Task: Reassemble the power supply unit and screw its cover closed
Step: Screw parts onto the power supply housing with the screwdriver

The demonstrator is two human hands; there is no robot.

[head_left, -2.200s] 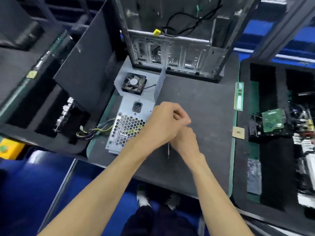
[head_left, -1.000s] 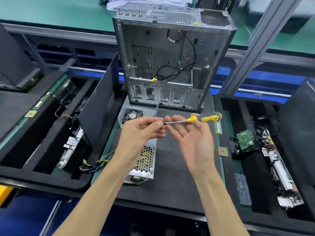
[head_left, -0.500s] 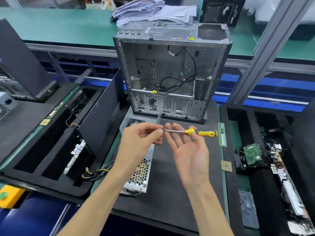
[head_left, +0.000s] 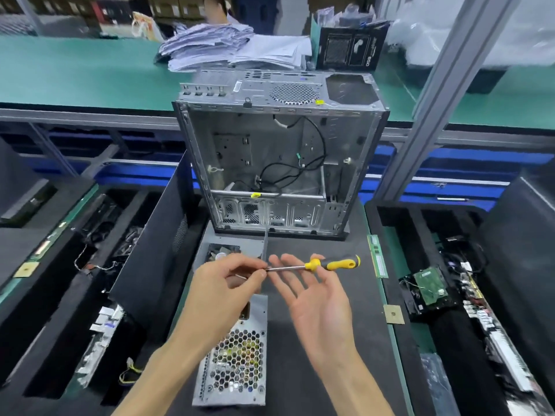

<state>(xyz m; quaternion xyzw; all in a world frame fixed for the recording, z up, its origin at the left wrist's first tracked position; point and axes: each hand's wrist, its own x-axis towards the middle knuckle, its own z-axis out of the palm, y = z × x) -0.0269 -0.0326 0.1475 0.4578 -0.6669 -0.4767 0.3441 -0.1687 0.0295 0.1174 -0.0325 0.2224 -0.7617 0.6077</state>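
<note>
My left hand [head_left: 222,283] pinches the tip of the screwdriver [head_left: 318,265]; my right hand [head_left: 312,298] lies open, palm up, fingers under its shaft. The power supply unit [head_left: 237,367] sits below at the surface's [head_left: 324,385] near edge, bare mat to its right.

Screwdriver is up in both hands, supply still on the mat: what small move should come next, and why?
Probably curl the right hand round the yellow handle of the screwdriver. The handle only lies across its open fingers, while the left hand pinches the shaft tip. The power supply unit lies below, untouched; driving a screw needs a firm hold first.
</note>
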